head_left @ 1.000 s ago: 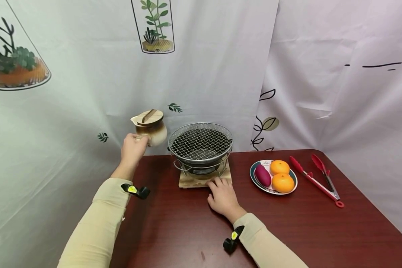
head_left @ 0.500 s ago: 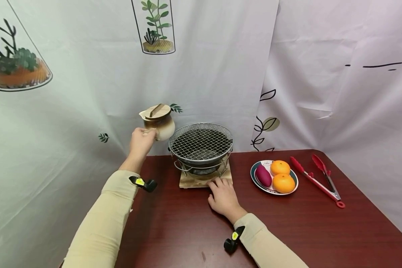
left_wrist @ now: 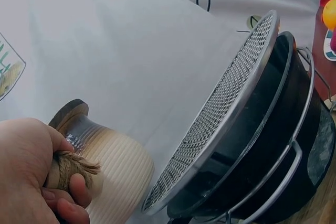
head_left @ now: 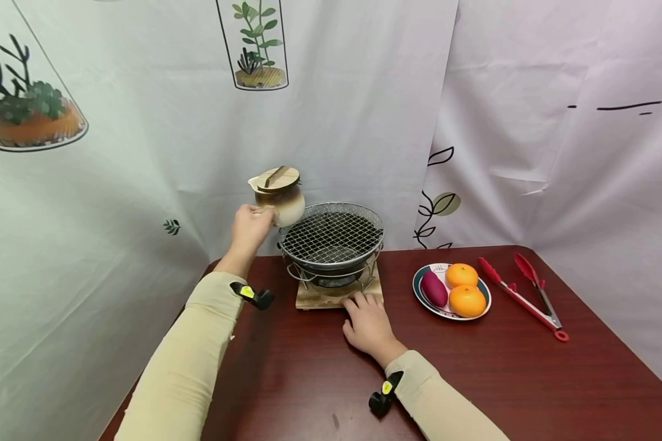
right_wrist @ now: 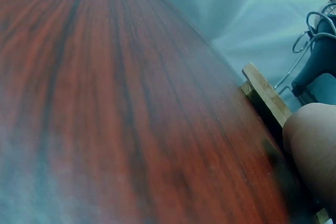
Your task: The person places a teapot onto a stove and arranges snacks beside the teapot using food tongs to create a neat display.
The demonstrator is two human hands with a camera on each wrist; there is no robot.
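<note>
Head view showed a left hand (head_left: 252, 226) holding a round-bellied ceramic pitcher (head_left: 289, 208), brown shading into cream, up off the table, its flat, pale wooden lid (head_left: 288, 178) in place. Thumb and fingers were curled round the pitcher's rope-wrapped handle (left_wrist: 71, 170), as the left wrist view made plain. The pitcher was at the left rim of a round silver wire mesh (head_left: 333, 237); whether they touched could not be told. That mesh covered a round black bowl (left_wrist: 281, 121) in a metal wire stand (left_wrist: 286, 179), set on a light-brown wooden board (head_left: 313, 299). A right hand (head_left: 368, 324) rested relaxed fingers on the board's front edge. Farther right, on the dark red-brown wooden table (head_left: 303, 373), a green-rimmed white plate (head_left: 417, 286) held two round orange fruits (head_left: 467, 301) and an oval purple item (head_left: 434, 290), with red-and-silver tongs (head_left: 534, 311) lying spread beyond.
</note>
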